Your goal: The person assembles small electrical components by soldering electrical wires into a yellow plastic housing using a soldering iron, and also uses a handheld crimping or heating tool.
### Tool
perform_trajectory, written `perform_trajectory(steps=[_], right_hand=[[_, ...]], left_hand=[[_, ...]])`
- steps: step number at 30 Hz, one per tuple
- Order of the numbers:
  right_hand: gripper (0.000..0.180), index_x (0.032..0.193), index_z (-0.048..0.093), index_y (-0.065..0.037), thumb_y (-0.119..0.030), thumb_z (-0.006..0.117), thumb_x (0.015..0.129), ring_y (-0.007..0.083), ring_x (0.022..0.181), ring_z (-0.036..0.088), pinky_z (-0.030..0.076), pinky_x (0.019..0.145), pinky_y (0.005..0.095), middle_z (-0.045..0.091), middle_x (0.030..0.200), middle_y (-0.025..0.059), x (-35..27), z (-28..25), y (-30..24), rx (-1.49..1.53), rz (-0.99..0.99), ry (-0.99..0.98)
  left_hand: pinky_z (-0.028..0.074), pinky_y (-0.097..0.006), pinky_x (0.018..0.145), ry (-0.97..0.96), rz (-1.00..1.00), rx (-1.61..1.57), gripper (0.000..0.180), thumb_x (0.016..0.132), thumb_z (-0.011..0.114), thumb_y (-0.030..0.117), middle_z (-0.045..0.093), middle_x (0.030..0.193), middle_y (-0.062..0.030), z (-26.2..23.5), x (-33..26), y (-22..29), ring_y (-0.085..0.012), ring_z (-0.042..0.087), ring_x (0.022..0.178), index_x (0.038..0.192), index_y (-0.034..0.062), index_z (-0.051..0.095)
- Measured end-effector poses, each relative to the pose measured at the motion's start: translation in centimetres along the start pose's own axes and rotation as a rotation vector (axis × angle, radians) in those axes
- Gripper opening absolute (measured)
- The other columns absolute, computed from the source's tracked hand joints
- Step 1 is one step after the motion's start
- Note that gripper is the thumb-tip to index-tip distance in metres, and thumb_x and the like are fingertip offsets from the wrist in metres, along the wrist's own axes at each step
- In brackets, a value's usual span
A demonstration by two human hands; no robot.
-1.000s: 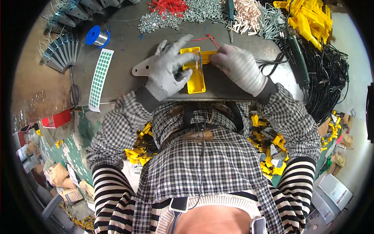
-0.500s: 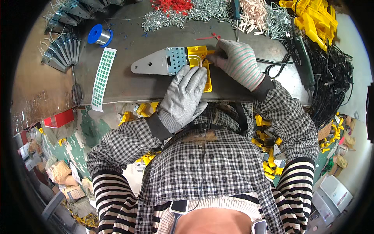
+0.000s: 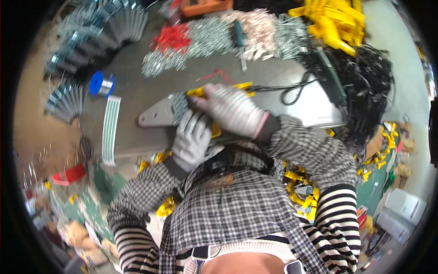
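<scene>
"Two hands, the left hand and the right hand, so where does the table end?"

"Just below the left fingers; that palm crosses the front edge."

"Any open room?"

"Left of the left fingers, between the metal plate and the sticker strip. More lies beyond the right fingers, up to the screws, with thin red strips in it."

"How do the fingers stand?"

"The left ones lie near one another, thumb spread away. The right ones reach over the yellow case; blur hides whether they clamp it, so I cannot tell."

"And the case?"

"Beneath the right fingers, just beside the left fingertips, the plate at its left."

"Counts?"

"One plate, one sticker strip, one blue spool well left of the fingers, one screwdriver beyond the right ones. Screws: too many."
</scene>
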State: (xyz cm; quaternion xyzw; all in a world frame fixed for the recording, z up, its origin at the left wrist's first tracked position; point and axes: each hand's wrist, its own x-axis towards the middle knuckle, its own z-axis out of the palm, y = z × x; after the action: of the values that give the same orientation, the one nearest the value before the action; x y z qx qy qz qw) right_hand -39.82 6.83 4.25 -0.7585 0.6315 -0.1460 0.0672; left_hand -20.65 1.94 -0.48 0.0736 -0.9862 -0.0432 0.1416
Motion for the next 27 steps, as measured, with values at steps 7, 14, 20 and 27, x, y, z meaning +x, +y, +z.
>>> perform_trajectory(steps=[7, 14, 20, 27], right_hand=[[0.027, 0.102, 0.064, -0.008, -0.012, 0.065, 0.076, 0.0322, 0.091, 0.062, 0.052, 0.081, 0.0409, 0.062, 0.101, 0.0138, -1.8, -6.9, 6.9, -0.156, 0.075, 0.039], [0.019, 0.093, 0.07, -0.005, -0.014, 0.054, 0.087, 0.0333, 0.096, 0.067, 0.052, 0.086, 0.0425, 0.069, 0.093, 0.0189, -12.0, -24.1, 26.8, -0.647, 1.265, 0.206], [0.038, 0.129, 0.05, -0.009, -0.009, 0.053, 0.09, 0.0336, 0.119, 0.054, 0.049, 0.093, 0.0423, 0.055, 0.129, 0.0172, -11.2, -26.4, 32.2, -0.707, 1.458, 0.425], [0.053, 0.124, 0.055, -0.008, -0.024, 0.073, 0.077, 0.0351, 0.107, 0.059, 0.049, 0.092, 0.0446, 0.062, 0.114, 0.017, -8.1, -27.0, 34.5, -0.728, 0.965, -0.069]], left_hand=[[0.023, -0.058, 0.11, 0.007, -0.04, 0.039, 0.08, 0.08, 0.059, 0.059, 0.047, 0.135, -0.0221, -0.3, -1.3, 0.7, -0.0384, 0.038, 0.132, 0.122, -0.0079, 0.049], [0.023, -0.056, 0.111, 0.044, 0.019, 0.071, 0.08, 0.085, 0.056, 0.06, 0.047, 0.137, -0.0208, -1.5, -0.8, 1.5, -0.0349, 0.038, 0.134, 0.124, -0.0092, 0.046], [0.027, -0.057, 0.108, 0.072, 0.031, 0.069, 0.082, 0.083, 0.058, 0.061, 0.051, 0.131, -0.0214, -1.5, -1.2, 1.5, -0.0381, 0.044, 0.127, 0.122, -0.0096, 0.047], [0.031, -0.056, 0.105, 0.121, 0.073, 0.149, 0.073, 0.078, 0.064, 0.056, 0.054, 0.126, -0.0218, -1.0, -1.6, 1.0, -0.0366, 0.048, 0.124, 0.113, -0.0077, 0.054]])
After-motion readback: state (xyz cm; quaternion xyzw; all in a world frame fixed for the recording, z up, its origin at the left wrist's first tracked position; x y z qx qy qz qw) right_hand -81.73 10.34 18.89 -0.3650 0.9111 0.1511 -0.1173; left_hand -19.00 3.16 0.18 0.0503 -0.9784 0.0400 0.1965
